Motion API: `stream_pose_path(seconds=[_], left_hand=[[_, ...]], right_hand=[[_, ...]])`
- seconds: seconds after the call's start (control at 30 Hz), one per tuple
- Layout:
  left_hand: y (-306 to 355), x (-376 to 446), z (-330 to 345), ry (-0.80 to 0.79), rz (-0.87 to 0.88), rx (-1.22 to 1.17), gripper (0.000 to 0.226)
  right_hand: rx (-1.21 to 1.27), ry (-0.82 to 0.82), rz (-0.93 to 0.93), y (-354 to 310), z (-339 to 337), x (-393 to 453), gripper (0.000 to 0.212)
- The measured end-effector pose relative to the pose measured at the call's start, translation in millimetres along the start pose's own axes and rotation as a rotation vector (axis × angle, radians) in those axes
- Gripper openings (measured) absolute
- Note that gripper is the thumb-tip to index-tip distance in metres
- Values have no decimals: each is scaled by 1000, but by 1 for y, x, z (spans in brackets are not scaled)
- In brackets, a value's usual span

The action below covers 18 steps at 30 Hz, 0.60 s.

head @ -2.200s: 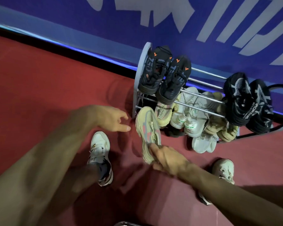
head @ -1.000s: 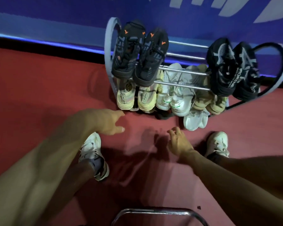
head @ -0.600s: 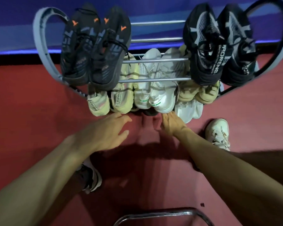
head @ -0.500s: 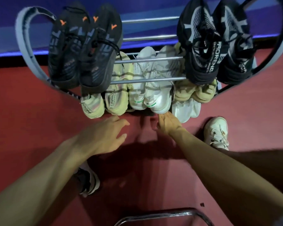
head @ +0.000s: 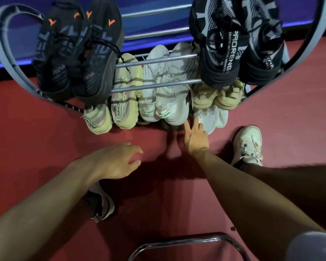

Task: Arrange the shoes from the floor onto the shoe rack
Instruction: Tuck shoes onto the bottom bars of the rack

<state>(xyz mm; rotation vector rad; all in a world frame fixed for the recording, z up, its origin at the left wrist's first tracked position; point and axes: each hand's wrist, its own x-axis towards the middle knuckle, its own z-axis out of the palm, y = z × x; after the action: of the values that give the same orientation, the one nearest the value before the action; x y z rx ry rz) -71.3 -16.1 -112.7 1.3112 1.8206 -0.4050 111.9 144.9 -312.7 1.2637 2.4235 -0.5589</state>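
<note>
Nearest, a curved metal tube crosses the bottom edge of the view over the red floor, and beyond it the left hand hovers empty with fingers loosely spread, while the right hand lies open, its fingertips reaching the front of the shoe rack beside the white sneakers. Farther back, yellow-green sneakers, tan shoes and another white pair fill the lower tiers, with black orange-marked sneakers at the top tier's left end and black-and-white knit sneakers at its right.
</note>
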Motion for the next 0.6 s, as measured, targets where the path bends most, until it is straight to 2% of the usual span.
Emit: stream_pose_path(seconds=[0.13,0.27,0.37,0.5,0.6], left_hand=[[-11,1,15,-17,-21,-66,42],[-9,21,39,-32,-45,-74,45],[16,64,49,19,-10,-68,54],[50,122,53,77,-31,-43,74],[56,152,56,74,-67,-46,84]], right_hand=[[56,58,23,12,6,-4,74],[126,86,-39,12,1,-2,47],[257,30,-131,15,-3,5,50],[288,-89,-134,19,-7,9,60],[417,-27,-136,31,2,8,44]])
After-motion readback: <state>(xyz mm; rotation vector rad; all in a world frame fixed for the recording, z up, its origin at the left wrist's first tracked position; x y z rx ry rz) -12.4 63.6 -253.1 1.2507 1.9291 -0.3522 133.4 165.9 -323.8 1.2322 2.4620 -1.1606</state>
